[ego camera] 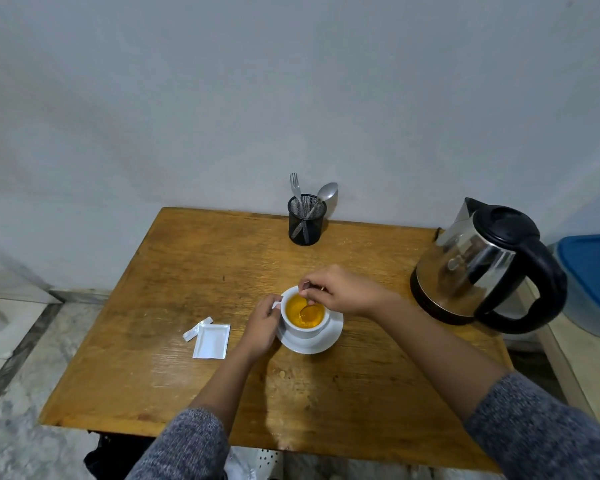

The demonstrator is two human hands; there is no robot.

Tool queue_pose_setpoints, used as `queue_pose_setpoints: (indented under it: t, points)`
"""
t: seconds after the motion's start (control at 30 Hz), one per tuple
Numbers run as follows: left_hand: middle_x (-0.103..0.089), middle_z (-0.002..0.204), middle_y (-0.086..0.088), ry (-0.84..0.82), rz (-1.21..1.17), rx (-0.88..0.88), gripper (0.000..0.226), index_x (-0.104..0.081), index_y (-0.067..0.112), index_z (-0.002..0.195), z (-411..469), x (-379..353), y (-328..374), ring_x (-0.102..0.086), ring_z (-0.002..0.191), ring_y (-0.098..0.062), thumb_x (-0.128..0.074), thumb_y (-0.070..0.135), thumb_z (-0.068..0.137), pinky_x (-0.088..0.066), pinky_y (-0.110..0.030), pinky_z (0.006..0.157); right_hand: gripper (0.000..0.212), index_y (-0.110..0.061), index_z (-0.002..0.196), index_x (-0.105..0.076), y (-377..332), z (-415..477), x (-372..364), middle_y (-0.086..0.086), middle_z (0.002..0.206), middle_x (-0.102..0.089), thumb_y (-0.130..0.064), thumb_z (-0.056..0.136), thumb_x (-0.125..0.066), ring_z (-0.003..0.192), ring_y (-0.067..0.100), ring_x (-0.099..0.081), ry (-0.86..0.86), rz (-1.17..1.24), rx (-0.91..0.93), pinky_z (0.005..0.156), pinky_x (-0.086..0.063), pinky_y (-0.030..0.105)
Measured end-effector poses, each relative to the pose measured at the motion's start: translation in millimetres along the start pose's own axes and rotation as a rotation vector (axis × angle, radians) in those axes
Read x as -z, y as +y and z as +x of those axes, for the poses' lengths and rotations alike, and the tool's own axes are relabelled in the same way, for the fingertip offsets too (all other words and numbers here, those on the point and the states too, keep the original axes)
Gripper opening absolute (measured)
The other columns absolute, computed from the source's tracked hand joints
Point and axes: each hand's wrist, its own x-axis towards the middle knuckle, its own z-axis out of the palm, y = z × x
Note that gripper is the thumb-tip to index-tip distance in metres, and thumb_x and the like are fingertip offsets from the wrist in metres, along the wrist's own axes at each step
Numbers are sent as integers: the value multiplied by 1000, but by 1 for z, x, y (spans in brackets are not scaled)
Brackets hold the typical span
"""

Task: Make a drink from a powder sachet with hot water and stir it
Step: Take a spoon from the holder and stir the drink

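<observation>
The white ceramic cup (305,315) on its saucer (317,342), mid-table, already holds opaque orange liquid; only stirring seems left; the right hand (340,289) pinches a thin metal spoon (309,308) dipped in it; the left hand (262,323) grips the cup's handle; the torn, flat sachet (211,340) lies just beside; the steel kettle (482,261) stands apart.

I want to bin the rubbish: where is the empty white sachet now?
In the head view, the flat white paper sachet lies on the wooden table, left of the white cup, beside the left hand.
</observation>
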Motion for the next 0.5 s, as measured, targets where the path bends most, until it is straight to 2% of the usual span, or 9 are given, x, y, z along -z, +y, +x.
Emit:
queue_pose_setpoints:
  t: [0.17, 0.27, 0.37, 0.5]
  points:
    - [-58, 110, -15, 2, 5, -9, 20, -58, 22, 98, -1, 0, 0, -54, 99, -24, -39, 23, 93, -42, -32, 77, 18, -13, 96, -64, 1, 6, -1, 7, 84, -70, -22, 97, -49, 75, 14, -62, 74, 53, -83, 70, -50, 31]
    - [-57, 112, -13, 10, 8, 2, 20, -57, 21, 100, -1, 0, 0, -54, 100, -23, -38, 19, 95, -42, -34, 81, 17, -8, 97, -63, 6, 7, -7, 12, 83, -71, -18, 96, -49, 74, 15, -68, 194, 170, -178, 74, -55, 35]
    - [-56, 114, -13, 7, 16, 6, 20, -56, 21, 102, -2, -1, 0, -54, 103, -25, -37, 20, 96, -42, -36, 84, 17, -3, 94, -60, 10, 6, -16, 14, 80, -70, -14, 96, -48, 64, 12, -68, 322, 323, -289, 73, -60, 36]
    - [-55, 116, -13, 18, 5, 8, 21, -56, 21, 103, -2, -1, 0, -53, 104, -23, -37, 19, 96, -41, -33, 83, 14, -8, 87, -58, 11, 5, -28, 16, 84, -70, -12, 96, -48, 65, 13, -69, 468, 473, -366, 75, -61, 39]
